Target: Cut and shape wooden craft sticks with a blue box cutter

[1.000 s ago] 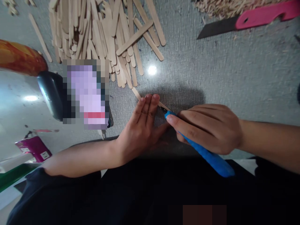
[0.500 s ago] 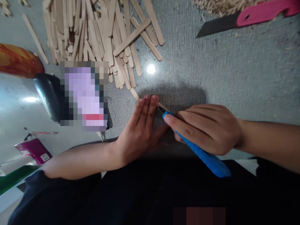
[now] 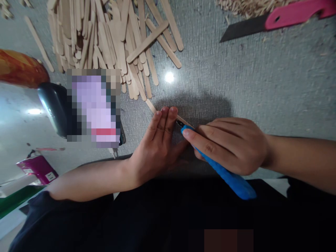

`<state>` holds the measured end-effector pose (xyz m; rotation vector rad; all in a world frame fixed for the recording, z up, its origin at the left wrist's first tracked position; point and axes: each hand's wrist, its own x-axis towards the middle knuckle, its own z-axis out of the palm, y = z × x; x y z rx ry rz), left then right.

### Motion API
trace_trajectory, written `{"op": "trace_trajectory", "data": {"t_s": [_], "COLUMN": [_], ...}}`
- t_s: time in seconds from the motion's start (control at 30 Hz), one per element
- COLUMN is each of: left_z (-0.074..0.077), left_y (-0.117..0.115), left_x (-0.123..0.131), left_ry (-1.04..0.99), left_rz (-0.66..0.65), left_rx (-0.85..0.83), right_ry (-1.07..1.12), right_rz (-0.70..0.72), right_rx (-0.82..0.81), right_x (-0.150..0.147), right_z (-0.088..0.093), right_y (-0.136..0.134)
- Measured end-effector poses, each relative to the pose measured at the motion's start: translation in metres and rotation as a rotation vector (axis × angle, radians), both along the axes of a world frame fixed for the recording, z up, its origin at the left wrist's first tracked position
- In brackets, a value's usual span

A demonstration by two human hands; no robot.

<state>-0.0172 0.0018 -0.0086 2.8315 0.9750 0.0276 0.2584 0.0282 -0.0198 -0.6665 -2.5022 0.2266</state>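
Nudged left: blue-handled metal cutter (image 3: 223, 173), right hand (image 3: 231, 147) clenched round it; left hand (image 3: 160, 140) flat, pinning thin light wooden stick (image 3: 151, 105) mid-length, probably brittle.

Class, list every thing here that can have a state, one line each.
left hand, flat, fingers on wooden stick
right hand, closed round blue-handled cutter
wooden stick, lying flat, pinned
blue-handled cutter, held, tip at the stick
stick pile, loose heap
pink-handled knife, lying unheld
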Motion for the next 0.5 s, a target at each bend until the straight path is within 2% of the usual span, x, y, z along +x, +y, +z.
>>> {"op": "trace_trajectory", "data": {"t_s": [0.3, 0.5], "left_z": [-0.0019, -0.0004], "left_y": [0.0006, 0.002], "left_x": [-0.0001, 0.0017], "left_ry": [-0.011, 0.025], "left_rz": [-0.007, -0.035], "left_rx": [0.025, 0.112], "right_ry": [-0.017, -0.02], "right_rz": [-0.016, -0.02], "right_rx": [-0.005, -0.008], "right_x": [0.0, 0.0008], "right_z": [-0.0014, -0.0018], "right_y": [-0.0011, -0.0027]}}
